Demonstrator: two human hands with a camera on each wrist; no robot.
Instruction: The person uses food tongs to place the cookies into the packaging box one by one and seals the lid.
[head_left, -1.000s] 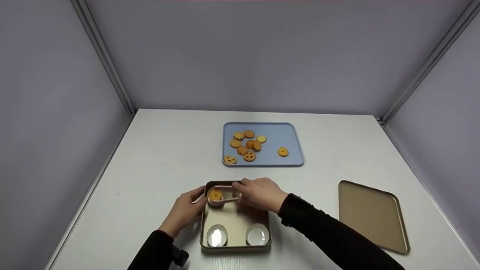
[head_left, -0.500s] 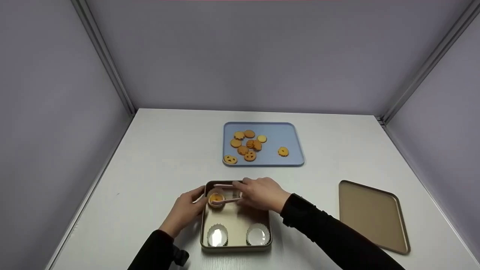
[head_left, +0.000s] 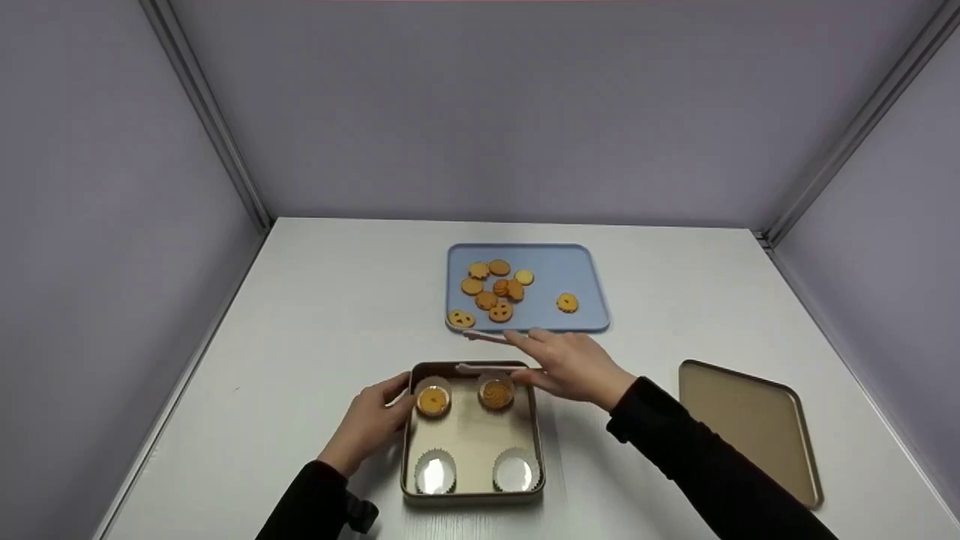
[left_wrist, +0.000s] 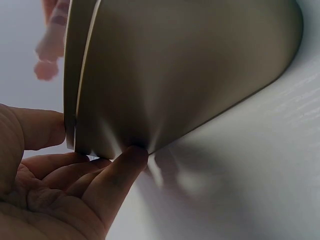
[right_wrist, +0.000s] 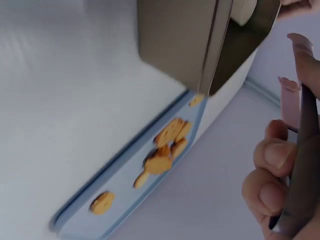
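Observation:
In the head view my left hand (head_left: 367, 424) holds the far left corner of a gold metal tin (head_left: 472, 496), thumb at the rim and fingers along the outer wall. My right hand (head_left: 577, 367) grips pink-tipped tongs (head_left: 491, 368), arms spread, with nothing between the tips, above the tin's far edge. Four round cupcake liners sit in the tin's corners. A flower-shaped cookie (head_left: 433, 401) lies in the far left liner, a swirled cookie (head_left: 496, 393) in the far right one. The near left liner (head_left: 435, 472) and near right liner (head_left: 516, 471) hold no cookie.
Beyond the tin lies a blue tray (head_left: 589, 277) with several cookies (head_left: 500, 311) grouped on its left half and a single cookie (head_left: 567, 303) on its right. A flat gold lid (head_left: 739, 427) rests on the white table at the right. Grey panels enclose the table.
The tongs have released the flower-shaped cookie into the far left liner. My right hand has lifted them up and right, uncovering the far right liner. My left hand stays put.

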